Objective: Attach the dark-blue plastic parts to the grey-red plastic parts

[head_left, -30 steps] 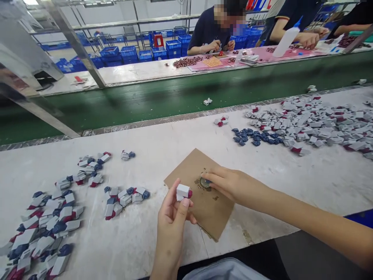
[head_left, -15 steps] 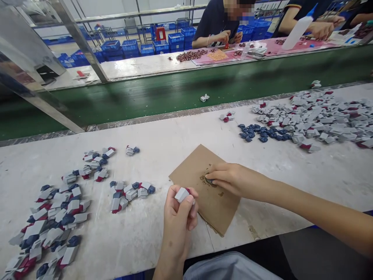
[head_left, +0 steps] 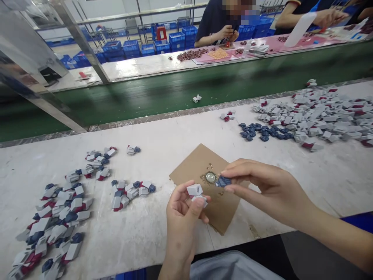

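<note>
My left hand [head_left: 185,214] is closed on a grey plastic part [head_left: 194,190] with a bit of dark red on it, its hollow end turned to the right. Between the thumb and fingers of my right hand [head_left: 262,186] is a small dark blue plastic piece [head_left: 223,181], held just right of the grey part and apart from it. Both hands are over a brown cardboard sheet [head_left: 186,165]. On the cardboard lies a round bottle cap [head_left: 210,177] with a pale, shiny inside, amid wet-looking drops.
Joined grey, red and blue parts [head_left: 55,217] lie heaped at left, with a smaller group [head_left: 132,192] nearer. At right are loose blue pieces [head_left: 264,131] and a large grey pile [head_left: 329,116]. Beyond runs a green conveyor belt [head_left: 157,97], with co-workers [head_left: 214,23] behind it.
My right hand has lifted the blue piece off the cardboard and turned it toward the grey part, uncovering the cap. My left hand has tilted the grey part. The conveyor part has shifted left.
</note>
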The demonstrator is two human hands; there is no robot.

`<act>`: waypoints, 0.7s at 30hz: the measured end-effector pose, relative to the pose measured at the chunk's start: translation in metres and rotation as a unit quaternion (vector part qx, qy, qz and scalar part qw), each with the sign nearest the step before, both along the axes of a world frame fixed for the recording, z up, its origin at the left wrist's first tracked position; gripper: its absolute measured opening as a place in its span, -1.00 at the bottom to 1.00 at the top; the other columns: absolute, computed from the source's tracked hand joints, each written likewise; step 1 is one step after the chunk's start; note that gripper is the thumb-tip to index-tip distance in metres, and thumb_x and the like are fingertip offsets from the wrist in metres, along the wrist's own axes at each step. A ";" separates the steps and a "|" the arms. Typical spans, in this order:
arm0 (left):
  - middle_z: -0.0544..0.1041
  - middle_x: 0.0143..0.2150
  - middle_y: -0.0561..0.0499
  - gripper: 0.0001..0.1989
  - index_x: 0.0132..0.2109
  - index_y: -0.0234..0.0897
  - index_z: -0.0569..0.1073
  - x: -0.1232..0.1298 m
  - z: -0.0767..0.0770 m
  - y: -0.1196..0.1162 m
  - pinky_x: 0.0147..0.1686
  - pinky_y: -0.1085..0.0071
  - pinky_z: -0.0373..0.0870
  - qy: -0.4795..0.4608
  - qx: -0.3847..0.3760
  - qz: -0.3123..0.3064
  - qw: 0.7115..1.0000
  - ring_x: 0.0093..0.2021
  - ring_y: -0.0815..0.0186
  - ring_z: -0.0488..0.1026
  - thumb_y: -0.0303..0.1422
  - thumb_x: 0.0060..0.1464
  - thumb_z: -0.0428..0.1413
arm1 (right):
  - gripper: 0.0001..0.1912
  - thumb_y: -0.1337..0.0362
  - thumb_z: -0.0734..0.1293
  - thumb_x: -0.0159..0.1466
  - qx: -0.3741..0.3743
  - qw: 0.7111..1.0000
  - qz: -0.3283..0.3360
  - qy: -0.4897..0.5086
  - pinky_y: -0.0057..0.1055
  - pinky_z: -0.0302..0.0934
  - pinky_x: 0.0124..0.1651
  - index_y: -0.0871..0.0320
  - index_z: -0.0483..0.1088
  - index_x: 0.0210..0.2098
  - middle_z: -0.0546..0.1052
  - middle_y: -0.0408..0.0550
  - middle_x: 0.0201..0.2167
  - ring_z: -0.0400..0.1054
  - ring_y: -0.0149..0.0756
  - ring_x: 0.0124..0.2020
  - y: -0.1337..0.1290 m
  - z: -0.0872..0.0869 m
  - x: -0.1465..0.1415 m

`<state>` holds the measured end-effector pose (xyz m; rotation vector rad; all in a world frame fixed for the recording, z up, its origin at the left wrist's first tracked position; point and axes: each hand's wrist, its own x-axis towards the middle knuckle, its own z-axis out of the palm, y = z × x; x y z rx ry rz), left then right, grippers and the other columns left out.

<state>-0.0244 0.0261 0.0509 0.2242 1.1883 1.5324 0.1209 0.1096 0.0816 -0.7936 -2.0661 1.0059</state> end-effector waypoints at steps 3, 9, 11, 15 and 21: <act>0.50 -0.49 0.09 -0.59 -0.27 -0.22 0.45 0.006 -0.002 -0.002 -0.77 0.76 0.17 -0.022 0.034 0.008 0.999 -0.47 0.43 0.46 -0.29 -0.35 0.35 | -0.72 0.45 0.34 0.15 0.082 0.996 0.012 0.021 -0.46 0.36 -0.28 0.06 0.37 -0.16 0.51 -0.12 -0.33 0.42 -0.38 -0.29 -0.012 0.003 -0.005; 0.49 -0.51 0.17 -0.64 -0.30 -0.20 0.46 0.009 -0.002 -0.004 -0.74 0.75 0.24 -0.019 0.083 0.006 0.996 -0.62 0.58 0.31 -0.36 -0.34 0.36 | -0.77 0.43 0.35 0.15 0.113 0.993 -0.005 0.014 -0.46 0.36 -0.28 0.10 0.37 -0.19 0.53 -0.09 -0.37 0.43 -0.36 -0.30 -0.016 0.004 -0.010; 0.49 -0.51 0.17 -0.65 -0.29 -0.19 0.47 0.010 -0.002 -0.004 -0.73 0.76 0.23 -0.016 0.076 0.015 0.997 -0.63 0.60 0.29 -0.37 -0.33 0.35 | -0.77 0.43 0.34 0.15 0.111 0.994 -0.002 0.015 -0.48 0.36 -0.28 0.10 0.37 -0.19 0.53 -0.09 -0.37 0.44 -0.37 -0.29 -0.016 0.003 -0.010; 0.50 -0.50 0.17 -0.66 -0.27 -0.13 0.49 0.009 -0.005 -0.005 -0.74 0.74 0.24 0.026 0.101 -0.024 0.994 -0.67 0.62 0.24 -0.37 -0.29 0.34 | -0.76 0.46 0.34 0.14 0.106 0.994 0.005 0.017 -0.52 0.36 -0.25 0.09 0.38 -0.20 0.54 -0.11 -0.35 0.44 -0.39 -0.26 -0.017 0.003 -0.011; 0.50 -0.42 0.13 -0.59 -0.29 -0.12 0.53 0.017 0.003 -0.006 -0.69 0.73 0.22 0.079 0.064 0.045 0.994 -0.62 0.61 0.27 -0.25 -0.43 0.38 | -0.73 0.46 0.35 0.13 0.093 0.995 -0.011 0.027 -0.50 0.37 -0.25 0.05 0.39 -0.19 0.53 -0.16 -0.35 0.43 -0.39 -0.26 -0.019 0.002 -0.010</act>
